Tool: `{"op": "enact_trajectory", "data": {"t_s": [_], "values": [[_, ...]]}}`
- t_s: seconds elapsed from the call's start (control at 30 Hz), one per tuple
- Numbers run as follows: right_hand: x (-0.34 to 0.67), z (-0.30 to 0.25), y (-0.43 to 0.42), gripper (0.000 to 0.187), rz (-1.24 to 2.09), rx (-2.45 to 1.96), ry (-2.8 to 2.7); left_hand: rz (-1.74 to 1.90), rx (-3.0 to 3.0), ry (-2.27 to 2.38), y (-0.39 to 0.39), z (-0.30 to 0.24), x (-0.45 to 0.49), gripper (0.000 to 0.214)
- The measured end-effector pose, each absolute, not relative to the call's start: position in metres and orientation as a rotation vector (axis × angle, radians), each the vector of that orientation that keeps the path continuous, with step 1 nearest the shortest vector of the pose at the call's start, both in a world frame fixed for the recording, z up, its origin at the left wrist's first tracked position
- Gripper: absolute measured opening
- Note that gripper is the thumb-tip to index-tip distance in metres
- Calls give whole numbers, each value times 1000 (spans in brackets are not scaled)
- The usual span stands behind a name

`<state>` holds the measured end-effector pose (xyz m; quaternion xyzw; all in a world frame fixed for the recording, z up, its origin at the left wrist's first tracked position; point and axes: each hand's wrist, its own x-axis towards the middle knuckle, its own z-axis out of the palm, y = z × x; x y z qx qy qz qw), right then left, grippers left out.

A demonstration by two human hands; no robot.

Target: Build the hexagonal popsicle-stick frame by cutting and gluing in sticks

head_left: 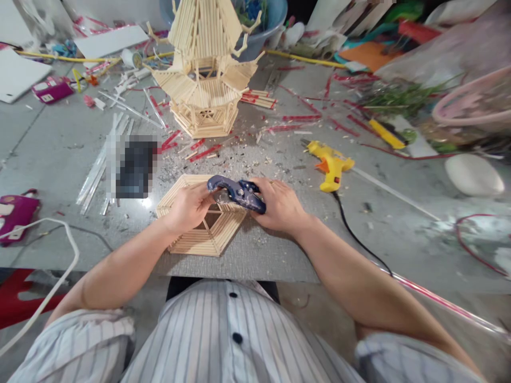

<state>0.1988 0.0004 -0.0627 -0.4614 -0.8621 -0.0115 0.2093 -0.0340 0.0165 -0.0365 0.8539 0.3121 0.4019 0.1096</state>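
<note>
My right hand (279, 205) is wrapped round a dark blue hand tool (243, 196) with a round pivot, which looks like a pair of cutters. Its curved end reaches left to my left hand (190, 206). The left fingers are pinched together by that end; what they hold, if anything, is hidden. Beneath both hands a hexagonal frame of thin wooden sticks (199, 246) lies flat near the table's front edge, with spokes across its open middle. The left hand covers part of its left side.
A tiered stick pagoda (205, 90) stands behind the hands. To the right lie a yellow glue gun (331, 167) with a black cord and a white oval object (474, 175). A pixelated dark rectangle (137, 166) and clear sticks (98, 165) lie left. Red-wrapped scraps (205, 153) litter the table.
</note>
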Motion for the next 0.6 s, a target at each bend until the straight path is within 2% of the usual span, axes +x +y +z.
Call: {"op": "enact_trajectory", "data": {"t_s": [0.6], "values": [[199, -54, -2, 44, 127, -1411, -2443, 1161, 2538, 957, 16, -36, -34, 17]]}}
